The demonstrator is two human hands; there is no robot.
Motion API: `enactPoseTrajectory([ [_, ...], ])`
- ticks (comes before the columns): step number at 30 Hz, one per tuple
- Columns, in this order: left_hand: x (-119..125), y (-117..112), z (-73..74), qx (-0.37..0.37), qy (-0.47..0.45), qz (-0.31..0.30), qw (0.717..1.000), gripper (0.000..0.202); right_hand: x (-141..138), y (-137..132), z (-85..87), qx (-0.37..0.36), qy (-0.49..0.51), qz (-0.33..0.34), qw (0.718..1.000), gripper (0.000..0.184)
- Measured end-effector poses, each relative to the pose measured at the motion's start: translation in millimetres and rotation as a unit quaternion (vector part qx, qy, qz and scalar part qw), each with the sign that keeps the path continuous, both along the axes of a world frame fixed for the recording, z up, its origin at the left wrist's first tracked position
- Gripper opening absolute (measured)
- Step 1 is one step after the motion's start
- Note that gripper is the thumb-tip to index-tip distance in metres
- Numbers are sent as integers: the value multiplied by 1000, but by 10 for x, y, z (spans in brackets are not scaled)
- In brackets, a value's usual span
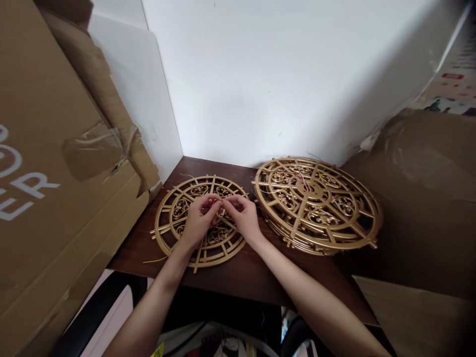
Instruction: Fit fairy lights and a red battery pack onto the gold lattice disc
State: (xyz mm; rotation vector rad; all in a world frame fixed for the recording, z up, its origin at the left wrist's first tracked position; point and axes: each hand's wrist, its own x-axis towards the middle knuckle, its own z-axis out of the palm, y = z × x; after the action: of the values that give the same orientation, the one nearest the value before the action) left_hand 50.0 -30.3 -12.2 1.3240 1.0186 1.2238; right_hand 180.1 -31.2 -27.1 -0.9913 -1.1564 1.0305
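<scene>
Red wire (213,202) in left hand (199,222)

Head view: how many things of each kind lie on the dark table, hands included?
single gold disc: 1
stack of gold discs: 1
red wire, pinched at the fingertips: 1
yellow wire: 1
hands: 2, left hand and right hand
Total: 6

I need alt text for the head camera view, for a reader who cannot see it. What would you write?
The left hand and right hand pinch a thin red wire over the centre of a flat gold openwork disc on a dark table. A stack of like discs lies to the right, and a cardboard box stands at the left.
</scene>
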Motion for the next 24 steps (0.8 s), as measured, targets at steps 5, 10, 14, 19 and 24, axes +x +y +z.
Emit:
enactPoseTrajectory([
  [5,11,-11,20,-2,-4,9,1000,23,-13,4,41,-31,58,9,998,23],
  [10,11,-19,26,8,3,4,1000,22,-24,6,74,-68,100,-6,993,26],
  [14,-4,-28,22,23,4,-3,1000,23,-9,7,81,-73,118,17,990,25],
  [19,-12,-40,11,41,0,-20,999,24,-1,2,72,-65,104,33,992,25],
  [24,-2,-55,24,43,-5,-37,998,32,-13,-11,94,-53,91,13,994,25],
])
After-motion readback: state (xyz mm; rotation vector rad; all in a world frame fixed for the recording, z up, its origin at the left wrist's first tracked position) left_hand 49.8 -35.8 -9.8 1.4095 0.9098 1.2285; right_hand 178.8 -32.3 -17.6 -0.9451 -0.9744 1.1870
